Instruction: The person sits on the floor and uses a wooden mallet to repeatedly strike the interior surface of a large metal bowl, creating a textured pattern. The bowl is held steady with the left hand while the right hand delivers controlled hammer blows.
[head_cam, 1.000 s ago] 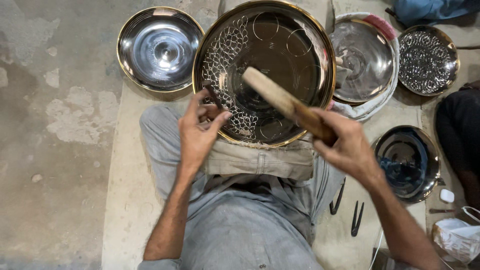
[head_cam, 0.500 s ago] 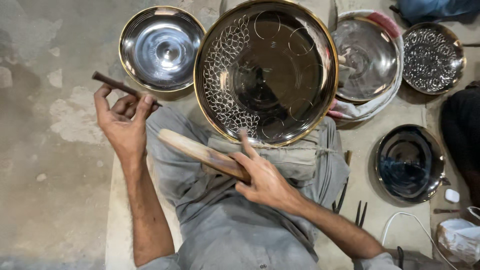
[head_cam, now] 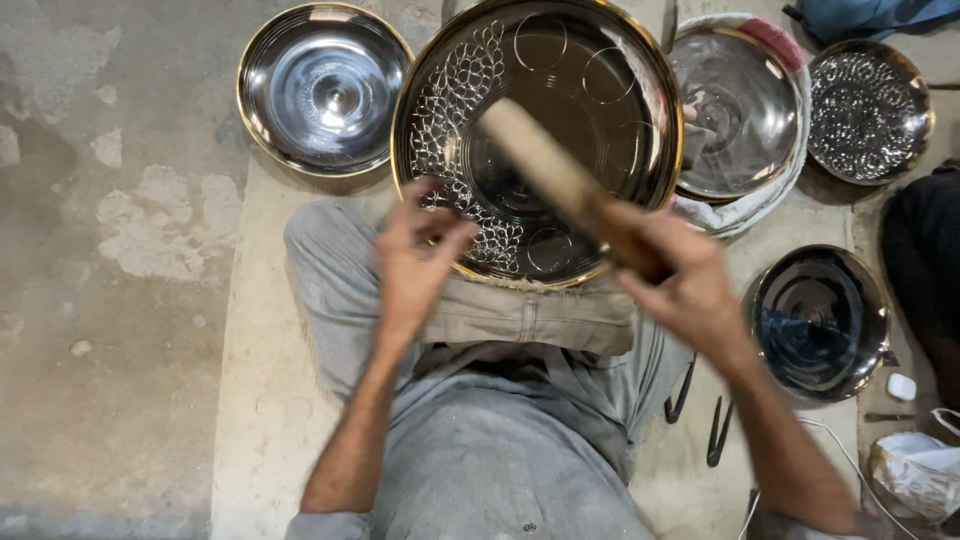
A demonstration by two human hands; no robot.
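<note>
A large round metal plate [head_cam: 585,60] with a gold rim leans against my lap. Its left side is covered in an engraved scale pattern, and several circles are marked near the top. My left hand [head_cam: 418,262] rests at the lower left of the plate, fingers pinched on a thin dark rod that is mostly hidden in them. My right hand [head_cam: 683,282] grips a wooden mallet [head_cam: 548,168] by its darker end. The blurred mallet is raised slantwise over the middle of the plate.
A plain steel plate [head_cam: 325,88] lies top left on the floor. Another plate [head_cam: 738,112] sits on a cloth ring, with a patterned plate [head_cam: 866,100] beyond it. A dark bowl [head_cam: 818,322] and metal tools [head_cam: 718,432] lie right. A person's dark clothing [head_cam: 925,265] is at the right edge.
My left hand came back from out at the left, where it held the rod up, to the plate. My right hand lifted the mallet from my lap up over the plate.
</note>
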